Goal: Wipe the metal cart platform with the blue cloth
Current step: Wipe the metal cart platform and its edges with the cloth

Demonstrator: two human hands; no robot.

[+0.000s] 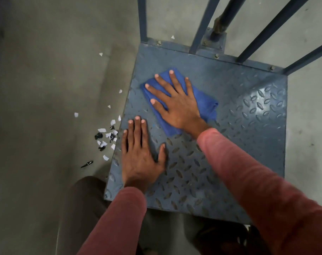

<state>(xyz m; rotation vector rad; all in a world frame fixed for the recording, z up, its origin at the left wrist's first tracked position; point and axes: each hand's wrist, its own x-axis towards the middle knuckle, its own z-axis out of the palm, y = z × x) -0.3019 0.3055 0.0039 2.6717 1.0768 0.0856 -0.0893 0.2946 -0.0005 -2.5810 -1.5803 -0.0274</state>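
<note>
Blue cloth (204, 102) lies folded on the far-left part of the cart platform (248, 126), largely hidden under the flat, spread right hand (176, 105). Left hand (140, 157) rests flat near the left edge, holding nothing.

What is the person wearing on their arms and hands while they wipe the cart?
Both arms are covered by long, plain, dusty-red sleeves reaching the wrists. The left hand and right hand are bare: no gloves, rings, watch or bracelets visible. Fingernails are short and unpainted.
</note>
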